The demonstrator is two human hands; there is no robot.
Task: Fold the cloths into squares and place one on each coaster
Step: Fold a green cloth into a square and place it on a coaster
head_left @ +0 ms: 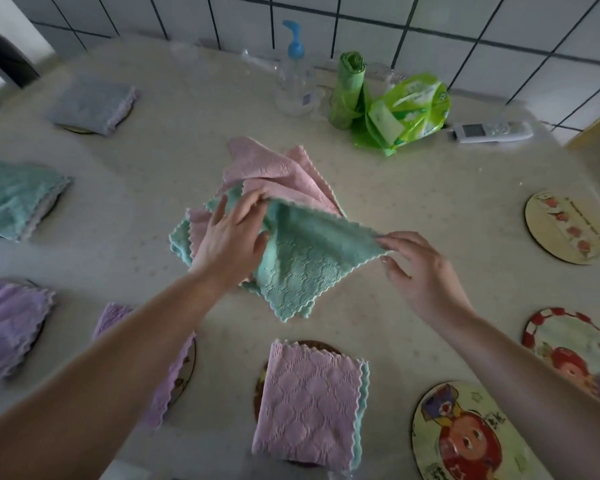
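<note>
Green cloth [298, 258] stretched between hands: left hand [229, 237] grip pinching edge, right hand [413, 265] grip pinching corner.

We reach both bare forearms forward over the green cloth [302, 265], the left arm from the lower left, the right from the lower right. Our left hand [231, 237] lies back-up on the cloth's upper left part, its fingertips pinching the upper edge. Our right hand [416, 268] sits at the cloth's right corner, thumb and forefinger nipping that corner, the other fingers loosely curled just beside it.
</note>
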